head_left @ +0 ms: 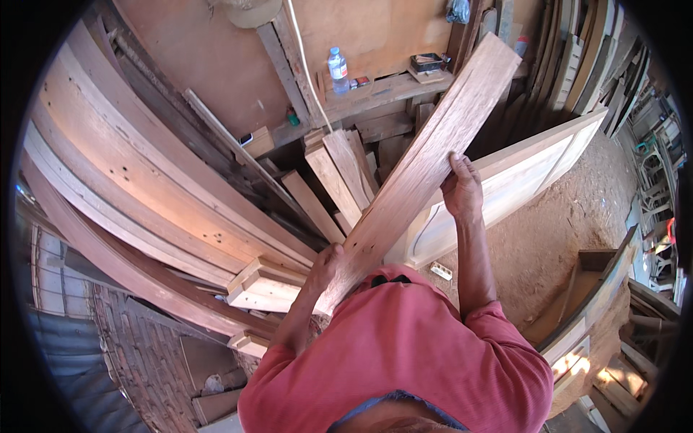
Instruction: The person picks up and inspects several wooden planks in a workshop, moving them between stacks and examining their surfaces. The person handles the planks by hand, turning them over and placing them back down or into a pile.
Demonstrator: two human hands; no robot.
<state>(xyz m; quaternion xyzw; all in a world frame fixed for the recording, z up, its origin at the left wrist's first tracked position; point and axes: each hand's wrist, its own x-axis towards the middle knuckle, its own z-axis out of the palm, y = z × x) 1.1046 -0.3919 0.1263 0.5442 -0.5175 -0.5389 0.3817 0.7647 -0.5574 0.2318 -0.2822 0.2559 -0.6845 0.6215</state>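
A long, wide wooden board (426, 155) slants across in front of me, its near end close to my body and its far end up toward the back right. My left hand (326, 267) grips its left edge near the lower end. Higher up, my right hand (462, 186) is closed on the right edge, with the thumb on the upper face. The fingers under the board are partly hidden. Behind the board, a pale panelled wooden piece (498, 198) stands on its edge on the ground.
Long planks (159, 180) are stacked at the left. Short offcuts (332, 173) lean below a shelf (375, 94) holding a water bottle (337, 70) and a black tray (428, 63). A white power strip (441, 271) lies on the dirt floor (570, 216). Timber (570, 72) leans at the back right.
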